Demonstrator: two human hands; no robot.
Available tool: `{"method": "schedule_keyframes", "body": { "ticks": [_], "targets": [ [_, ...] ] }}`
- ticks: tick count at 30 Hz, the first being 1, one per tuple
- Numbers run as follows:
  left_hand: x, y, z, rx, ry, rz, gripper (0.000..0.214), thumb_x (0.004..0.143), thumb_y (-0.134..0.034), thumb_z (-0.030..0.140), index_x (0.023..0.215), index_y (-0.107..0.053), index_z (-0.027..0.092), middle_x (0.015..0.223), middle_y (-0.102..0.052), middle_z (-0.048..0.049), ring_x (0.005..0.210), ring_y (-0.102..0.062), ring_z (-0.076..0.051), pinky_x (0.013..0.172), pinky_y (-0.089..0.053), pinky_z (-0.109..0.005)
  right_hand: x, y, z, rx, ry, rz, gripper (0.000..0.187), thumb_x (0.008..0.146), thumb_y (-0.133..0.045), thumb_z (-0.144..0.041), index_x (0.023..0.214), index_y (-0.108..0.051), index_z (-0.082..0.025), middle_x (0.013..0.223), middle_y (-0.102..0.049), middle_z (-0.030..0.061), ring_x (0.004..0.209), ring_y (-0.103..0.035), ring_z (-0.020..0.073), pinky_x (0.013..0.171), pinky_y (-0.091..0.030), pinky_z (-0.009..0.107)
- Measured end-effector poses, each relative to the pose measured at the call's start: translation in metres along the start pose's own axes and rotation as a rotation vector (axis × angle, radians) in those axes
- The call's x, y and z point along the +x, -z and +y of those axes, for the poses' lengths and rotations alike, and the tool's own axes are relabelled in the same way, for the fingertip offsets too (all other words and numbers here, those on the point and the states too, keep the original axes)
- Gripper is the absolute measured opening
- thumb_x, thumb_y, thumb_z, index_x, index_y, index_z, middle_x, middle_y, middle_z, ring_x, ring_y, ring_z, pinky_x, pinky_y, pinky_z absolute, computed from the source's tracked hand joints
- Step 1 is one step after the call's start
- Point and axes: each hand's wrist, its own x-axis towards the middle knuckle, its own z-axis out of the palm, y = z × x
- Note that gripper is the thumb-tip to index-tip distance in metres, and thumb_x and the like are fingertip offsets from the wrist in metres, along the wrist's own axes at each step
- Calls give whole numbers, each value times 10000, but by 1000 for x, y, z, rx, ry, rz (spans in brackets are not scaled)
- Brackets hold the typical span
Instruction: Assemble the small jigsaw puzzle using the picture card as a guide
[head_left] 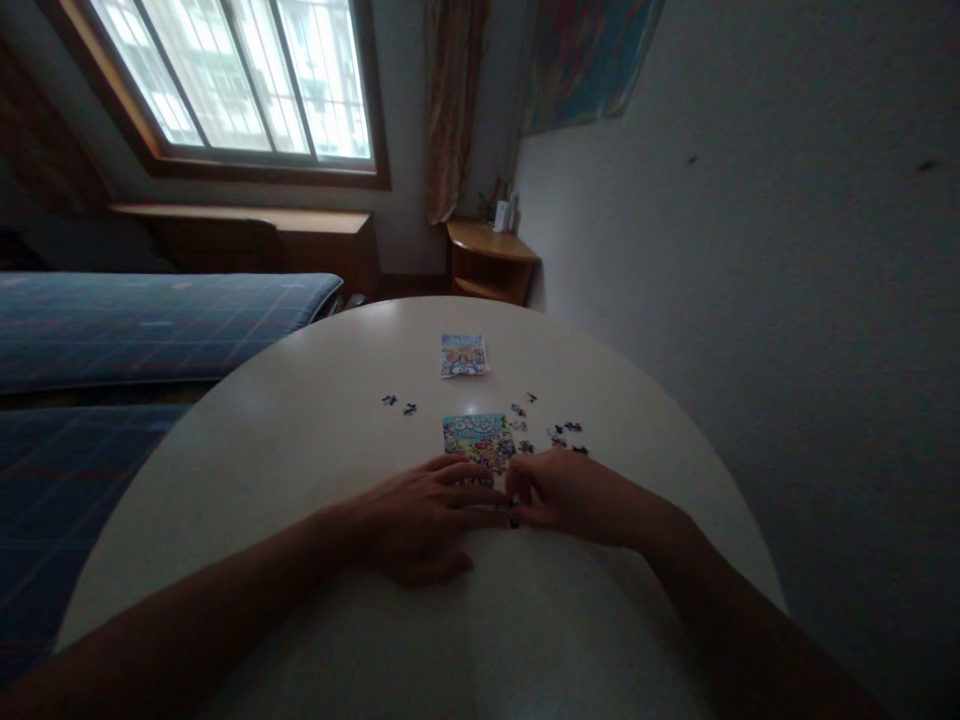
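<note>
A small, partly built colourful jigsaw puzzle lies near the middle of a round white table. My left hand rests flat on the table, fingers stretched toward the puzzle's near edge. My right hand is curled beside it, its fingertips pinched on a small dark puzzle piece at the puzzle's lower right corner. Loose puzzle pieces are scattered right of the puzzle, and two more pieces lie to its left. A printed reference picture lies farther back on the table.
A bed with a blue checked cover stands left of the table. A white wall runs close along the right. A wooden corner shelf and a window are at the back.
</note>
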Motion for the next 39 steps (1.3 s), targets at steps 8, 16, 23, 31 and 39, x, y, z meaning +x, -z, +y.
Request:
{"method": "schedule_keyframes", "body": {
  "ticks": [8,16,23,31,39],
  "targets": [
    [0,0,2,17,-26,17,617,868,-583,417,1438,-443,225,1481,-504,-65,1382,-405,-340,1171,-290,-532,1,-1,6,-15,19,-3,113,867,-620,-241,904,-708,-181,813,-737,30,695,-644,140,620,-392,241],
    [0,-3,5,28,-26,39,609,886,-568,452,1431,-451,208,1461,-520,-82,1350,-437,-328,1165,-303,-506,-4,5,4,68,-24,-84,217,795,-732,-299,980,-698,-190,760,-691,-10,647,-620,120,581,-390,220],
    [1,-6,5,15,-8,32,643,902,-561,492,1459,-414,207,1482,-498,-85,1376,-411,-341,1176,-288,-512,-4,10,14,53,-29,-63,189,821,-707,-340,927,-705,-183,777,-694,8,665,-607,130,594,-386,236],
    [-2,-10,4,-17,-9,7,679,902,-565,494,1482,-379,196,1535,-430,-92,1426,-341,-342,1190,-269,-503,-6,33,72,-137,-230,322,202,899,-589,-302,969,-740,-188,927,-721,72,776,-626,175,710,-433,285],
    [-2,-9,4,-31,-30,29,657,916,-547,477,1483,-380,190,1504,-468,-102,1410,-371,-332,1193,-268,-489,7,25,91,-108,-190,308,239,872,-634,-316,1036,-763,-200,1050,-677,91,791,-620,161,772,-462,288]
  ]
}}
